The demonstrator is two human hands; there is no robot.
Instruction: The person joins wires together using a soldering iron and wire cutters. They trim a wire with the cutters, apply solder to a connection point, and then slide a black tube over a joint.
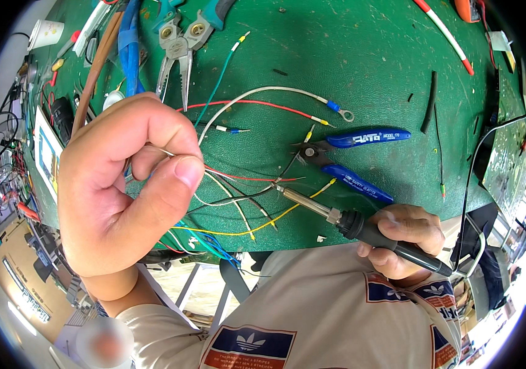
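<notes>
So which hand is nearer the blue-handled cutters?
Right. The right hand is just below the blue-handled cutters in view; the left hand is farther off, to their left.

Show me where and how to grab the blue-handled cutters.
Probably best across both blue handles, coming from the far-right side: they splay open to the right, jaws pointing left, while the right hand holds the soldering iron on the near side.

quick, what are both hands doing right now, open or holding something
Left hand: closed, thumb and forefinger pinching thin wires; exactly how many cannot be told.
Right hand: closed, holding the soldering iron by its handle.
</notes>
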